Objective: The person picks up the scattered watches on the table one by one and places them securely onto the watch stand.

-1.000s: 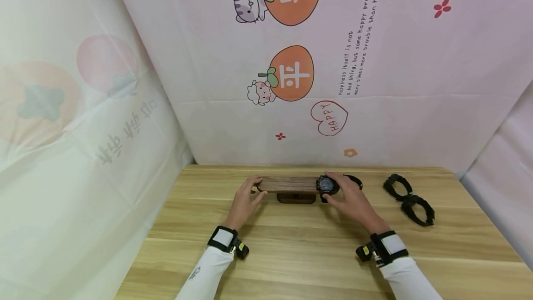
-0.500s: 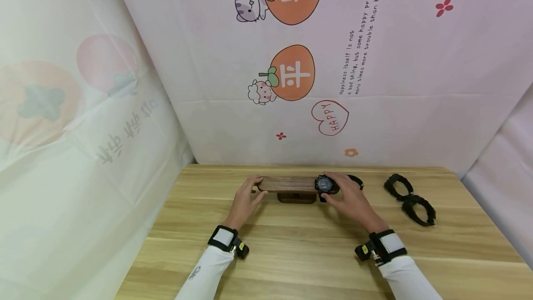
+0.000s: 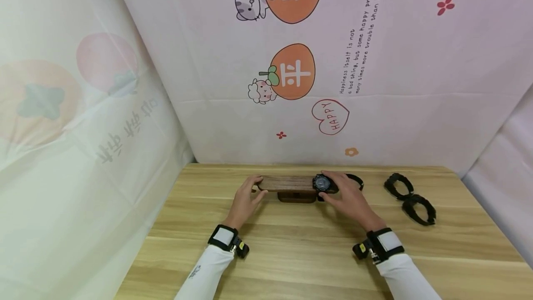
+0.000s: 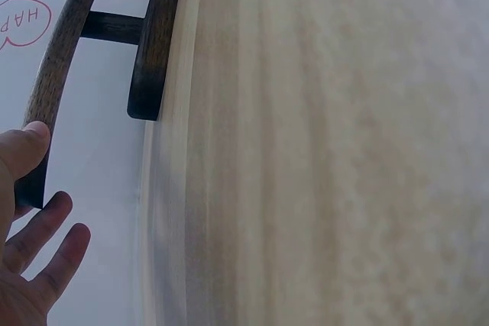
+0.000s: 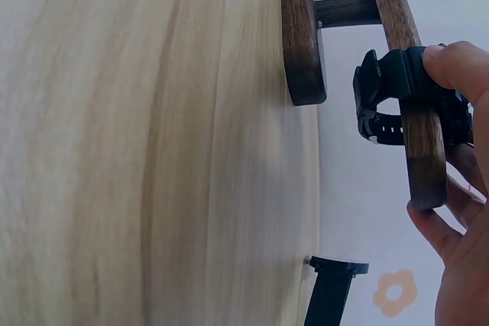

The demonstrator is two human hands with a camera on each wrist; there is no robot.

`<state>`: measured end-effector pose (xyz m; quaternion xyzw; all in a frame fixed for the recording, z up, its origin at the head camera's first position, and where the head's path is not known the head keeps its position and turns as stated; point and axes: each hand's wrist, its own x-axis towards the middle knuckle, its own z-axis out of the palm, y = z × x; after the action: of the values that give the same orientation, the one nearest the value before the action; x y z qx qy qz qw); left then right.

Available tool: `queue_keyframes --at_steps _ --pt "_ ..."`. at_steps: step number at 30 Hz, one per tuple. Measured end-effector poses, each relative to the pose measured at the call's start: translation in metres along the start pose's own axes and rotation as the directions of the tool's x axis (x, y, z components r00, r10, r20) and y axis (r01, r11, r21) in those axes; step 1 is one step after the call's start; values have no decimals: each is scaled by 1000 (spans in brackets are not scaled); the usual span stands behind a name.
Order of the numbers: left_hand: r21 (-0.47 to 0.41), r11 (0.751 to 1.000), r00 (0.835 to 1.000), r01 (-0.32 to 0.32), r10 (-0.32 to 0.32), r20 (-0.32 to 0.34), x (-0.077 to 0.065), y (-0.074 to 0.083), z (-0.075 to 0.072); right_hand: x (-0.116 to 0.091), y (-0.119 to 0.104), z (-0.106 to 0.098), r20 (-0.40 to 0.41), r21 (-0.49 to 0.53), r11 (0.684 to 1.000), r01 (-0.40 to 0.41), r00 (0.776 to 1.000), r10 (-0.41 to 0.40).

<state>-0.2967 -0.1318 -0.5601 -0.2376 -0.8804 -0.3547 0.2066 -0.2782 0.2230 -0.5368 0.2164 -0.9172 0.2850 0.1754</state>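
Now right grip (image 3: 349, 196), pinching black round-faced watch (image 3: 321, 182), is nearer left grip (image 3: 243, 202), which holds brown wooden bar (image 3: 287, 183); positioning, apparently.

seeing a pale wood-grain table (image 3: 283, 263) in the head view, running back to an upright white curtain (image 3: 233, 138). finding two orange fruits (image 3: 293, 71) printed there, one above the other, and spotting a cat (image 3: 246, 3) beside the upper and a sheep (image 3: 260, 91) beside the lower. reading slanted text (image 3: 361, 50) to their right and "happy" inside a red heart (image 3: 331, 117) below. noticing an orange flower (image 3: 351, 152) near the table's far edge and faded fruit prints (image 3: 106, 61) on the left curtain (image 3: 137, 161).
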Motion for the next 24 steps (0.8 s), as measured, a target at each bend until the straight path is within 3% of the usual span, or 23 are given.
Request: queue_keyframes --at_steps 24 --pt "19 1000 1000 -20 20 -22 0 1 0 4 -9 8 -9 9 1000 7 1000 -7"
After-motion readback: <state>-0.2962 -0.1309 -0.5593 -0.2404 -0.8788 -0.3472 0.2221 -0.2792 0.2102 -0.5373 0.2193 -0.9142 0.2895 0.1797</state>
